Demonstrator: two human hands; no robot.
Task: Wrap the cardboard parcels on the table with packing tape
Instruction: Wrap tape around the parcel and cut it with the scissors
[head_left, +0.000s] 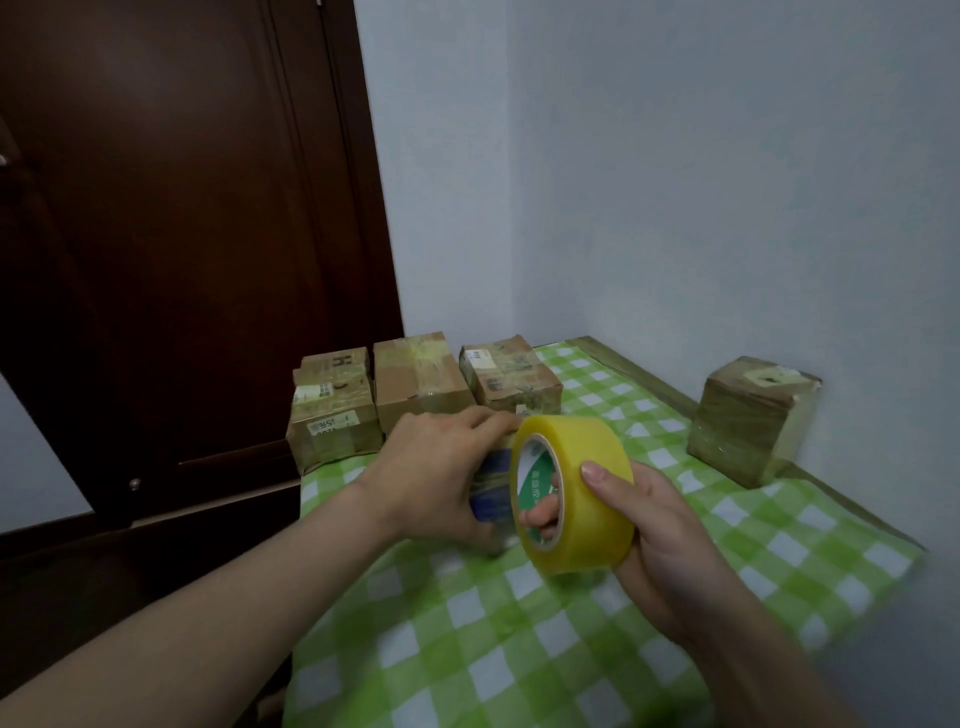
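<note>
Tape roll: green core w/ white Chinese chars, too blurred to read. Far left of roll, front-left parcel: white label reads approx. "15元", rest illegible. Rear-left parcel: big dark "H", sideways. Parcel just beyond roll: white sticker, print too small.

Glossy tape roll, seemingly plastic

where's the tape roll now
Head view, centre: tape roll in the right hand, above the checked tablecloth, beside the parcel the left hand grips.
</note>
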